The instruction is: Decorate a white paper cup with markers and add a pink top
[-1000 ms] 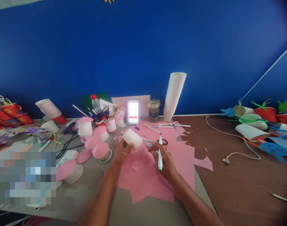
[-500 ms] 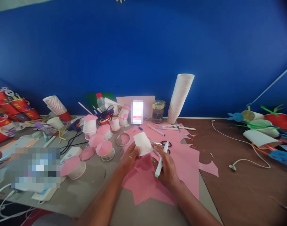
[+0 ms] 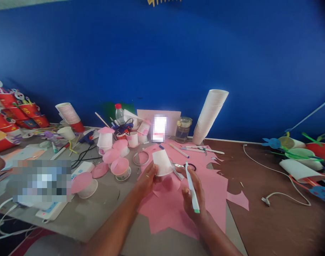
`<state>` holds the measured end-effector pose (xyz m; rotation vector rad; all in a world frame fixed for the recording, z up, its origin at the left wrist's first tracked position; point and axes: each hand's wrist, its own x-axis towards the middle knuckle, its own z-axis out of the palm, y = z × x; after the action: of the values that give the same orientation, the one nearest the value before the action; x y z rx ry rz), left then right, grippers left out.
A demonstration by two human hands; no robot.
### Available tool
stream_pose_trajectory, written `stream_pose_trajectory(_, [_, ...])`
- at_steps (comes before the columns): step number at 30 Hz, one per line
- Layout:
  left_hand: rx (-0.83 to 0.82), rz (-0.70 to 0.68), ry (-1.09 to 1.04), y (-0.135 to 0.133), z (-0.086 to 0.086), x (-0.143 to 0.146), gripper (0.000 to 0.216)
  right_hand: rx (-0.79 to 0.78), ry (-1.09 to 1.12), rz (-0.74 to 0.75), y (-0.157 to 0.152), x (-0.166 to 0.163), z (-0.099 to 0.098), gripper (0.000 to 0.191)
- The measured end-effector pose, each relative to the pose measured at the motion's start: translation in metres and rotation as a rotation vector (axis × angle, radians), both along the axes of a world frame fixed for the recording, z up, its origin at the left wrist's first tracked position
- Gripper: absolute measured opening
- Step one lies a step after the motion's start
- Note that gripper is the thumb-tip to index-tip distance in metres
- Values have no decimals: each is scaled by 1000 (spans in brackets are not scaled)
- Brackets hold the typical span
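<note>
My left hand (image 3: 148, 177) grips a small white paper cup (image 3: 161, 163) by its left side. The cup is upside down and tilted, above a large sheet of pink paper (image 3: 213, 195) with jagged cut edges. In my right hand (image 3: 195, 199) is a white marker (image 3: 192, 190) with a green end pointing toward me; its other end points away, apart from the cup. Just beyond my right hand lie scissors (image 3: 180, 166) with dark handles, partly hidden. A metal ring (image 3: 140, 158), perhaps a roll of tape, lies left of the cup.
Several small cups with pink paper tops (image 3: 120, 168) stand on the left. Behind are a glowing phone (image 3: 159, 128), a lidded jar (image 3: 184, 128) and a tall leaning cup stack (image 3: 211, 115). A power strip (image 3: 54, 209) lies left; a white cable (image 3: 287, 193) runs along the right.
My right hand has drawn back to the right, away from the cup, and the marker has turned in it. My left hand keeps hold of the cup. The whole view has shifted slightly.
</note>
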<state>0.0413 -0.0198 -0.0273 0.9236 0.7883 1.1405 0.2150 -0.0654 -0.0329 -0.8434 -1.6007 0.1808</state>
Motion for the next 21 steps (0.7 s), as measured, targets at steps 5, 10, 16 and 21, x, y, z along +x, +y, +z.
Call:
stream_pose_trajectory(5, [3, -25, -20, -1, 0, 0, 53, 4, -15, 64, -10, 3, 12, 39])
stream_pose_trajectory(10, [30, 11, 3, 1, -3, 2, 54, -55, 23, 80, -15, -4, 19, 22])
stream_pose_trajectory(16, [44, 0, 14, 2, -5, 2, 55, -87, 27, 56, -15, -7, 17, 20])
stream_pose_trajectory(21, [20, 35, 32, -1, -2, 2, 57, -48, 14, -14, -12, -8, 14, 19])
